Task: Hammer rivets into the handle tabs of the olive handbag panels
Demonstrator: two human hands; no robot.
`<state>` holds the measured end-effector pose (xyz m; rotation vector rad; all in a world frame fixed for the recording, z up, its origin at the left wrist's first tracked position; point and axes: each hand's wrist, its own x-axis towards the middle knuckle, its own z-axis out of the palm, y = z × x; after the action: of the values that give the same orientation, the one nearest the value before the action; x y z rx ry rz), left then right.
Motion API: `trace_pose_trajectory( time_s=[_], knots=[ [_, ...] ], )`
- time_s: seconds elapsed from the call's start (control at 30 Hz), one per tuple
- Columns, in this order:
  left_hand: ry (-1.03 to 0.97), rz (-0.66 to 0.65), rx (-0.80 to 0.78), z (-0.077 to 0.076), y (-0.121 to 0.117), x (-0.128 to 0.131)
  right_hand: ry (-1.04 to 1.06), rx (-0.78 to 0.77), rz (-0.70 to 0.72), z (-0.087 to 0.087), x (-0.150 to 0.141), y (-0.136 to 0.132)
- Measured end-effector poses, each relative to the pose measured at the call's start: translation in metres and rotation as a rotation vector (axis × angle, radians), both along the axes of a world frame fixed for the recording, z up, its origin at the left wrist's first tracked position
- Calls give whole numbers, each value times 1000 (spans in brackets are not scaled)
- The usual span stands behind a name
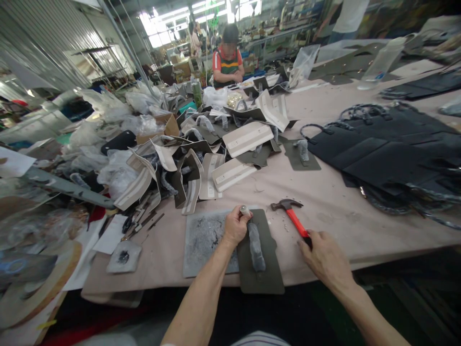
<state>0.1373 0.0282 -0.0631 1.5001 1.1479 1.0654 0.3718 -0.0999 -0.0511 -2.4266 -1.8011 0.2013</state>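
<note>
My left hand is closed around a short metal punch, whose round top sticks up above the fist. It is over the upper part of a dark olive bag panel with a plastic-wrapped handle. The panel lies partly on a scuffed grey board and reaches past the table's near edge. To the right, my right hand grips the black end of a claw hammer with an orange-red handle. The hammer's head rests at or just above the tabletop, beside some tiny scattered bits.
Beyond the board lies a heap of olive and beige panels. Black bags with wrapped handles are stacked at right. Hand tools and a small pale block lie at left. A person is across the table.
</note>
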Motion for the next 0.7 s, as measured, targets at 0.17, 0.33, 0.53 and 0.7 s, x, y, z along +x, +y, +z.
trace_pose_trajectory(
  time_s=[0.17, 0.33, 0.53, 0.7],
  knots=[
    [131, -114, 84, 3, 3, -2, 421, -162, -163, 2, 8, 9],
    [95, -107, 141, 0, -2, -3, 1201, -262, -283, 48, -17, 20],
    [147, -117, 174, -1, -5, -1, 682, 182, 99, 90, -35, 16],
    [170, -106, 159, 1, -6, -2, 335, -25, 300, 114, -25, 23]
  ],
)
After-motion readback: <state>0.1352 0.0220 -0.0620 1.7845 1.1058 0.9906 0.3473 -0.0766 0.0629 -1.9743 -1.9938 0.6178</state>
